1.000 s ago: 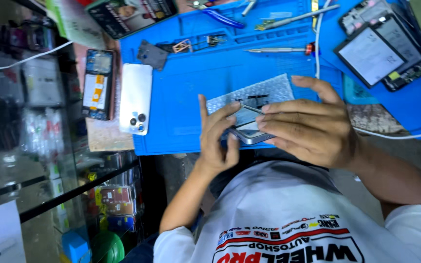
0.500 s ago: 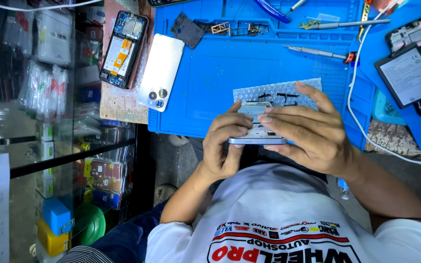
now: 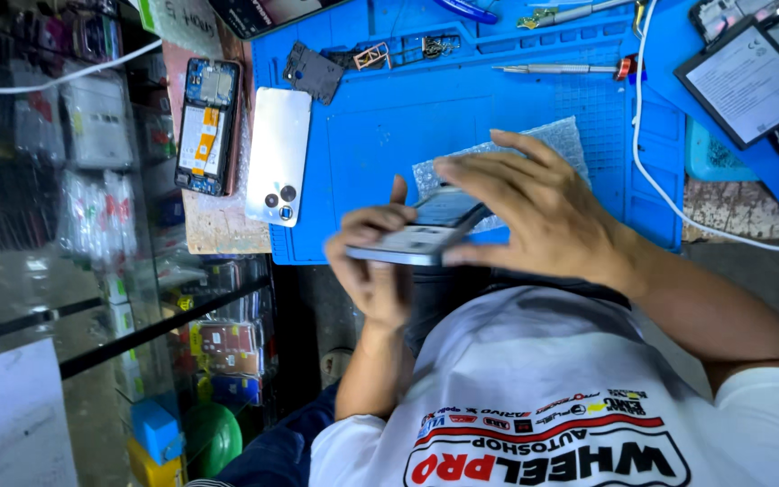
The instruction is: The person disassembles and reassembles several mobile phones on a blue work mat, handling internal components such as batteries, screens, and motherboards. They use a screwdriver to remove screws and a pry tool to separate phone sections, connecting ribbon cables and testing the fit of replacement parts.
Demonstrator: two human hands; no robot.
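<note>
Now mid-reassembly, seemingly: L hand [image 3: 373, 275] grips phone [image 3: 416, 242] from below, fingers closed on its edge; R hand [image 3: 543, 212] presses on top, fingers spread. Phone held just above blue mat [image 3: 426, 117] on counter. Next likely needs even pressure along seams.

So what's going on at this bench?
A person is holding a slim light-coloured phone in both hands, just above the near edge of a blue work mat. The left hand grips it from below, and the right hand spreads over its top. A piece of bubble wrap lies on the mat behind it. At the mat's left edge lie a white phone back and an opened phone.
</note>
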